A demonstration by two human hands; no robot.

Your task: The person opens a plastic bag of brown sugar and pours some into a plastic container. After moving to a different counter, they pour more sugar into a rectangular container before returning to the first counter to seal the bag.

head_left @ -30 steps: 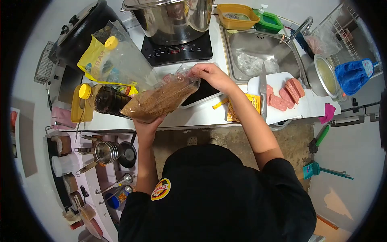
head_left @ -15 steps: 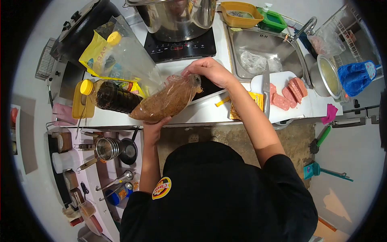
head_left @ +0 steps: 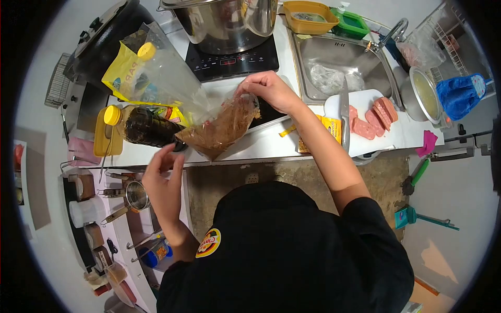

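Observation:
My right hand pinches the gathered top of a clear plastic bag filled with something brown and crumbly. The bag hangs tilted over the counter's front edge area, its lower corner pointing down. My left hand is off the bag, below the counter edge, with fingers apart and nothing in them. Just above it lies a dark bottle with a yellow cap. Behind the bag stands a large clear and yellow plastic pouch.
A steel pot sits on a black induction cooker. To the right are a sink, a knife and sliced pink meat on a white board. A yellow tray is at the left, above shelves with a strainer.
My left hand has let go of the bag's underside and moved left and down, its fingers opening. The bag's lower part now sags. My right hand still holds its top.

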